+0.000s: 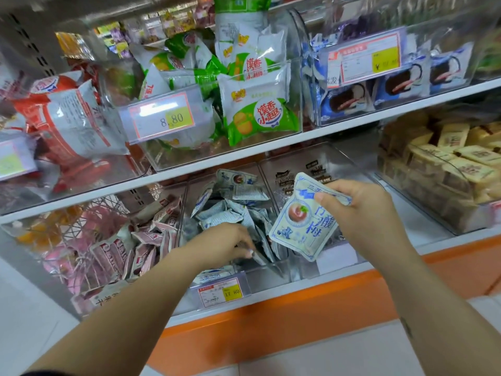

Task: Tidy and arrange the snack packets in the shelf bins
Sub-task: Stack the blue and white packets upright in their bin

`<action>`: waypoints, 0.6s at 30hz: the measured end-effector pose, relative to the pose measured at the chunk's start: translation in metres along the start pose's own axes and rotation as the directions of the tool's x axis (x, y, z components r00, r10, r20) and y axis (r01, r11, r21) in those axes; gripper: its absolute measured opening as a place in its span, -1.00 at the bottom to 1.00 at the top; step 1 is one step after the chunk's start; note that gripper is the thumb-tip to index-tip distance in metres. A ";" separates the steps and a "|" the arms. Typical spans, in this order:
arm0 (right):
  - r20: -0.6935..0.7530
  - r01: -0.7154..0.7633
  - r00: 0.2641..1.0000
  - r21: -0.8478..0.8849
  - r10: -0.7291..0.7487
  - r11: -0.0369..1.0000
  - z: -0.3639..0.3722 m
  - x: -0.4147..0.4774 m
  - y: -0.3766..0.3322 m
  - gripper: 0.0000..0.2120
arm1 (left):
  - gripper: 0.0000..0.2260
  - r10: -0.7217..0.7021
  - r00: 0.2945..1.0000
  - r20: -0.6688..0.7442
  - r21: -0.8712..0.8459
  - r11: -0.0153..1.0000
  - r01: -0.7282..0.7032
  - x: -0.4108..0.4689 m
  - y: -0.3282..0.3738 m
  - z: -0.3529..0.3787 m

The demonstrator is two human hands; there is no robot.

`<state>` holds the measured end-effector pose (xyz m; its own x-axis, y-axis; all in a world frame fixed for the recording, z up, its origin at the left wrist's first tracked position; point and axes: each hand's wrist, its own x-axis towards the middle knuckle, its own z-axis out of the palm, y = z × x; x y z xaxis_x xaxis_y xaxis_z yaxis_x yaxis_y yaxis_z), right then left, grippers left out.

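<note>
1. Two shelf levels fill my feed, and the white shelf edge runs between them.
2. On the upper level I count three clear bins. One holds red packets, the middle one holds green-and-white packets, and the right one holds blue packets, with three of those facing front.
3. On the lower level I make out four bins of packets: pink packets, the centre bin, a bin with a few dark packets, and tan packets on the far right.
4. The centre bin holds a loose pile of blue-and-white packets, jumbled and too overlapped to count.
5. Both hands are in view. My left hand is down in that pile, fingers bent among upright packets, and I cannot tell whether it grips any.
6. My right hand pinches the top edge of one packet between thumb and fingers.
7. That held packet, a single one, hangs tilted above the centre bin's front right corner.
8. Three price tags face me: 8.80, 17.80, and a third too blurred to read.
</note>
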<state>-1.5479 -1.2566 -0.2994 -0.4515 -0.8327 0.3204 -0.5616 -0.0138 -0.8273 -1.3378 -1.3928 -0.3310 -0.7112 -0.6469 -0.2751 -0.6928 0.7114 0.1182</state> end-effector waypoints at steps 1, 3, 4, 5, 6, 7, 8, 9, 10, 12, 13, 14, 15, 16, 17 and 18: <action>-0.001 -0.002 1.000 0.002 0.003 1.000 0.000 0.000 0.000 -0.87 | -0.82 0.006 0.998 -0.067 0.011 1.000 -0.005 0.000 0.002 0.001; -0.009 -0.010 1.000 0.008 0.010 1.000 -0.001 0.000 0.000 -0.87 | -0.83 -0.006 0.972 -0.237 0.000 1.000 0.006 -0.003 0.006 0.000; -0.015 -0.014 1.000 0.011 0.014 1.000 -0.002 0.000 0.000 -0.87 | -0.84 -0.040 0.941 -0.336 -0.055 0.998 0.022 -0.006 0.008 -0.001; -0.019 -0.017 1.000 0.008 0.017 1.000 -0.003 0.001 0.000 -0.87 | -0.84 -0.079 0.896 -0.437 -0.127 0.992 0.026 -0.010 0.009 -0.004; -0.021 -0.014 1.000 0.003 0.014 1.000 -0.003 0.001 0.000 -0.88 | -0.84 -0.118 0.839 -0.531 -0.195 0.981 0.015 -0.014 0.009 -0.008; -0.019 -0.005 1.000 0.004 0.005 1.000 -0.004 0.001 -0.002 -0.88 | -0.84 -0.148 0.774 -0.615 -0.236 0.972 -0.002 -0.018 0.007 -0.013; -0.011 0.010 1.000 0.015 -0.010 1.000 -0.005 0.001 -0.003 -0.89 | -0.83 -0.164 0.716 -0.678 -0.248 0.969 -0.014 -0.022 0.004 -0.019; 0.011 0.028 1.000 0.038 -0.028 0.999 -0.007 0.000 -0.006 -0.90 | -0.82 -0.165 0.681 -0.713 -0.238 0.971 -0.014 -0.027 0.003 -0.025; 0.052 0.048 0.997 0.067 -0.051 0.997 -0.008 -0.001 -0.008 -0.87 | -0.82 -0.160 0.675 -0.721 -0.221 0.975 -0.005 -0.032 0.002 -0.030; 0.211 0.058 0.974 0.132 -0.085 0.990 -0.010 -0.007 -0.014 -0.80 | -0.86 -0.140 0.710 -0.690 -0.214 0.977 -0.016 -0.040 0.006 -0.035; 0.305 0.046 0.948 0.153 -0.092 0.987 -0.009 -0.011 -0.017 -0.79 | -0.88 -0.139 0.735 -0.664 -0.243 0.969 -0.036 -0.044 0.011 -0.037; 0.376 0.056 0.920 0.155 -0.112 0.986 -0.007 -0.014 -0.019 -0.81 | -0.89 -0.141 0.758 -0.637 -0.287 0.956 -0.063 -0.047 0.017 -0.038; 0.423 0.087 0.895 0.149 -0.143 0.985 -0.003 -0.016 -0.020 -0.81 | -0.85 -0.142 0.781 -0.608 -0.341 0.935 -0.095 -0.050 0.023 -0.038; 0.456 0.122 0.872 0.153 -0.179 0.981 0.001 -0.018 -0.021 -0.80 | -0.81 -0.144 0.806 -0.574 -0.402 0.907 -0.125 -0.053 0.028 -0.038; 0.489 0.139 0.848 0.167 -0.205 0.976 0.006 -0.020 -0.021 -0.79 | -0.77 -0.150 0.832 -0.534 -0.465 0.874 -0.141 -0.054 0.033 -0.037; 0.521 0.141 0.826 0.177 -0.214 0.974 0.011 -0.021 -0.021 -0.79 | -0.75 -0.156 0.856 -0.493 -0.522 0.840 -0.147 -0.056 0.037 -0.035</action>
<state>-1.5186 -1.2449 -0.2938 0.1085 -0.9735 0.2015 -0.4884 -0.2288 -0.8421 -1.3272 -1.3398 -0.2777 -0.5590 -0.8003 0.2168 -0.5395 0.5496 0.6379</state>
